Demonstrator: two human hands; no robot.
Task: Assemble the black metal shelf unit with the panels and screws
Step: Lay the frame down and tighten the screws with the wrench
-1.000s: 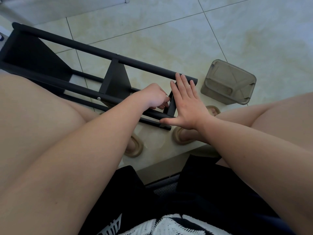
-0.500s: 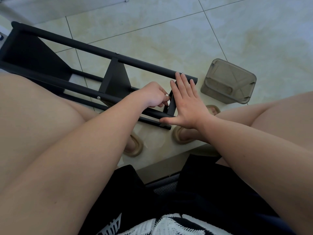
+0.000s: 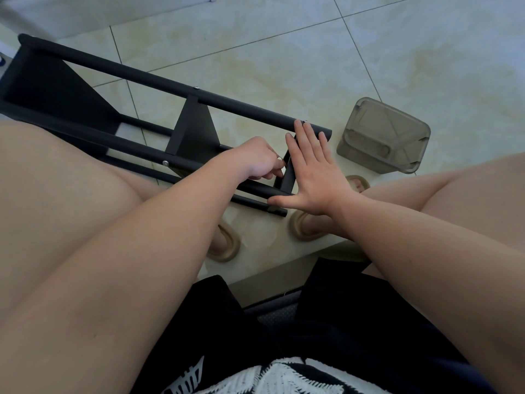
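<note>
The black metal shelf unit (image 3: 119,69) lies on its side on the tiled floor, its poles running from upper left to centre. Two black panels are fixed between the poles, one at the far left (image 3: 54,89) and one in the middle (image 3: 193,129). A third black panel (image 3: 287,173) stands at the poles' right end. My right hand (image 3: 311,172) presses flat against that end panel, fingers straight, fingertips on the upper pole. My left hand (image 3: 260,159) is curled on the inner side of the same panel, pinching a small silver screw (image 3: 279,158).
A translucent grey plastic box (image 3: 383,135) sits on the floor just right of the shelf's end. My bare knees flank the work at left and right, and my feet in tan slippers (image 3: 224,245) rest below the shelf.
</note>
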